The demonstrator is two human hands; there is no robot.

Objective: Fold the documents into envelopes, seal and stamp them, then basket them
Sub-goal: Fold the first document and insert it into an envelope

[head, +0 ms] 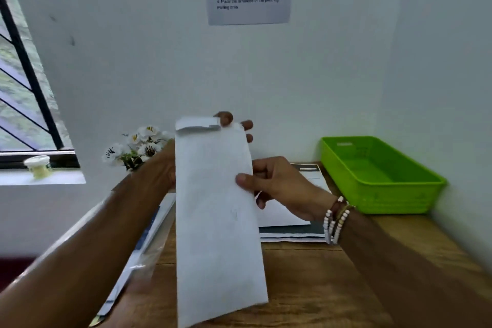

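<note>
The wooden table (332, 287) is carrying a green basket (383, 194) at its far right corner and a stack of documents (290, 224) beside it. A white envelope (215, 210) is being held upright above the table, flap end up. The left hand (165, 168) is gripping its left edge, fingertips (225, 118) curling over the flap. The right hand (279, 184) is pinching its right edge.

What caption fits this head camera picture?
Both hands hold a white envelope upright above the desk, green basket waiting empty.
</note>
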